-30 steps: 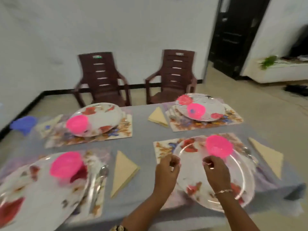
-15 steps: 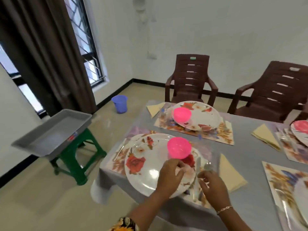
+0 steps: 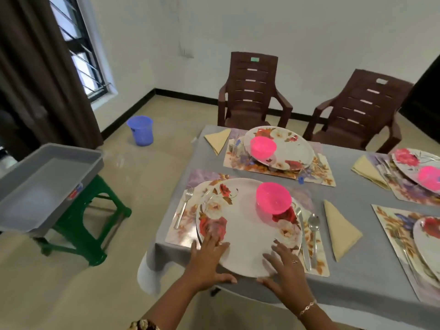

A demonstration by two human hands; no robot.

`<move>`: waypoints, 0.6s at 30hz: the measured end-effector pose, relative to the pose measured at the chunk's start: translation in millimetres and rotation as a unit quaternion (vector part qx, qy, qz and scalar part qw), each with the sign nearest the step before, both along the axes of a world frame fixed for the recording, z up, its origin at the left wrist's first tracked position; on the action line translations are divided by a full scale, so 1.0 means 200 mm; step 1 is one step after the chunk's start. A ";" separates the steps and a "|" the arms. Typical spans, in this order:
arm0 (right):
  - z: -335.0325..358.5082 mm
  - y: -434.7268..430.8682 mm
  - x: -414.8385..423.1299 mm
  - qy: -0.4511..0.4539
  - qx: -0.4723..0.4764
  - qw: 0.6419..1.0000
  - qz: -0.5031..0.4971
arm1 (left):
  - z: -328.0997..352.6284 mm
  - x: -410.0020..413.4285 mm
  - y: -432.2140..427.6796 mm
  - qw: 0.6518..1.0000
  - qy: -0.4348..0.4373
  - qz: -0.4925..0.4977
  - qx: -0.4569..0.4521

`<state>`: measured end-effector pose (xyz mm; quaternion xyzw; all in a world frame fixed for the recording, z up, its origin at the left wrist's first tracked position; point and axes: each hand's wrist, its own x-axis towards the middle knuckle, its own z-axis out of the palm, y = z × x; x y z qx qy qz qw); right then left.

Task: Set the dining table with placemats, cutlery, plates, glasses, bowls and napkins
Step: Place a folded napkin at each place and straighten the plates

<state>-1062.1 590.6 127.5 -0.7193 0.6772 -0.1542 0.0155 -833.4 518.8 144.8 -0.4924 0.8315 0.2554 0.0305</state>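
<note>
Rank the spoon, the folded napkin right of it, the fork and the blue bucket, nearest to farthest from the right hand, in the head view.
1. spoon, just right of the right hand.
2. napkin, beyond the spoon.
3. fork, across the plate, on the left.
4. blue bucket, on the floor, far left.

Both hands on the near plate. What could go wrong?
The plate overhangs its placemat toward the table's near edge; a pull by the left hand or right hand could tip it off. The pink bowl sits off-centre near the far rim and might slide. A shift right could knock the knife and spoon.
</note>
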 end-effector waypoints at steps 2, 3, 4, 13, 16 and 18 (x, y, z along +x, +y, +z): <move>0.00 0.02 0.02 0.013 0.027 0.999 -0.020 | -0.01 0.00 0.00 1.000 -0.017 -0.006 -0.016; 0.01 0.02 0.03 0.007 0.046 0.999 -0.026 | -0.01 -0.01 0.00 0.999 -0.025 -0.007 -0.022; 0.00 0.02 0.04 -0.001 0.057 0.998 -0.031 | -0.01 -0.01 0.00 0.999 -0.036 -0.009 -0.027; -0.06 0.01 0.05 -0.033 0.054 0.997 -0.036 | -0.01 -0.03 -0.03 0.990 -0.103 -0.029 -0.087; -0.05 -0.02 0.05 -0.039 0.053 0.997 -0.034 | -0.01 -0.03 -0.03 0.988 -0.103 -0.030 -0.114; -0.04 -0.04 0.06 -0.082 0.067 0.994 -0.033 | 0.00 -0.03 -0.04 0.986 -0.110 -0.032 -0.121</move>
